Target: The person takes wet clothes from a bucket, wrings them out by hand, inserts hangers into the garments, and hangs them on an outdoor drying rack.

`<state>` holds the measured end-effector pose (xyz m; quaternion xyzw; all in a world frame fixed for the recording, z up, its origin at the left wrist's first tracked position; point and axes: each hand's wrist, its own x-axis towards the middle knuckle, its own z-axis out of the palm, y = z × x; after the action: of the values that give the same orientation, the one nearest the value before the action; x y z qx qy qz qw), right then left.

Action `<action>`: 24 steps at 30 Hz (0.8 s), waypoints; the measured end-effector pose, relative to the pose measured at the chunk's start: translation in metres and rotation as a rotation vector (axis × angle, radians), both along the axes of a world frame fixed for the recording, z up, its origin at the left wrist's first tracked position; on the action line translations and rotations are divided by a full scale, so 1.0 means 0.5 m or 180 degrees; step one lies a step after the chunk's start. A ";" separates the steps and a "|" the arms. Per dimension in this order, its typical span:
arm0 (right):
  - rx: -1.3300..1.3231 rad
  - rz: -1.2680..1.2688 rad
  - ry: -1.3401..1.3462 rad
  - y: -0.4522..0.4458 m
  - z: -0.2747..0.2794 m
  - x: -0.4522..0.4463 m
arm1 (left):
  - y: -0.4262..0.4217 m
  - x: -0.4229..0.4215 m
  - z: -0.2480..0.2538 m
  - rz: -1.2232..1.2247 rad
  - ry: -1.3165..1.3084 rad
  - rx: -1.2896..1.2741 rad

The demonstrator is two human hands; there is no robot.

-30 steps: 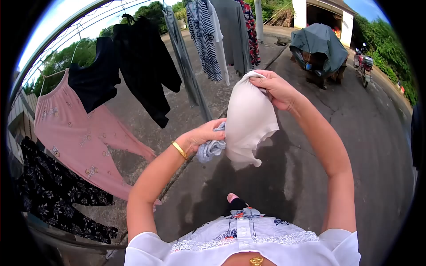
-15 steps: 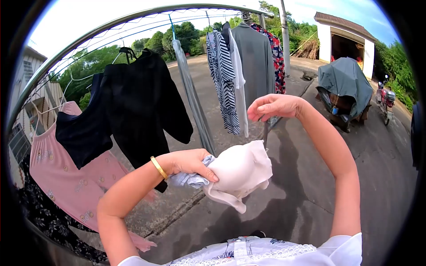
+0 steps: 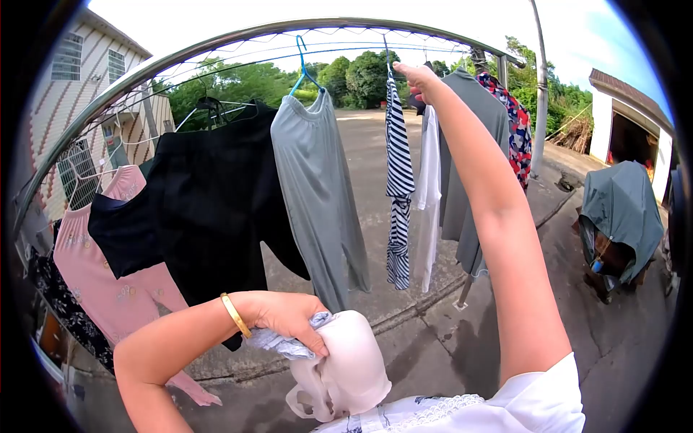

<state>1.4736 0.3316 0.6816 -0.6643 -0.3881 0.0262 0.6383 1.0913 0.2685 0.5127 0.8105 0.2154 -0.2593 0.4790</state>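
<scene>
My left hand (image 3: 289, 317), a gold bangle at its wrist, is closed on a pale pink padded bra (image 3: 354, 357) and a crumpled light blue cloth (image 3: 285, 343). Both hang low in front of my body. My right hand (image 3: 417, 81) reaches up to the top of a black-and-white striped garment (image 3: 399, 173), beside its hanger. Its fingers are partly curled and partly hidden, so I cannot tell whether they grip. Left of it, grey trousers (image 3: 317, 187) hang from a blue hanger (image 3: 303, 68). White (image 3: 428, 162) and grey (image 3: 469, 123) garments hang just behind the striped one.
A curved metal rail (image 3: 238, 35) with wire and cords bears the laundry. Black clothing (image 3: 209, 202) and pink trousers (image 3: 119, 267) hang on the left, a red-and-navy floral garment (image 3: 516, 115) on the right. A covered cart (image 3: 622, 216) stands on the concrete at right.
My right hand has risen to the striped garment's top. That garment has turned nearly edge-on, while the grey trousers now face me. My left hand has lowered the bra, and the view has swung left.
</scene>
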 end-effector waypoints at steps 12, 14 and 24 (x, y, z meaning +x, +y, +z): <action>0.0613 0.0096 -0.1206 0.202 -0.050 0.026 | 0.002 0.073 0.083 -0.0185 -0.0135 0.0929; 0.0968 0.0187 -0.0730 0.194 -0.068 0.008 | 0.002 0.092 0.100 -0.0066 -0.0136 0.0747; 0.1735 0.0115 -0.1428 0.244 -0.127 0.066 | 0.035 0.132 0.109 -0.0200 0.0115 0.0240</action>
<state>1.5065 0.4535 0.6178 -0.4518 -0.5230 -0.2137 0.6904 1.1573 0.2860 0.5673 0.8295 0.2081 -0.2805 0.4358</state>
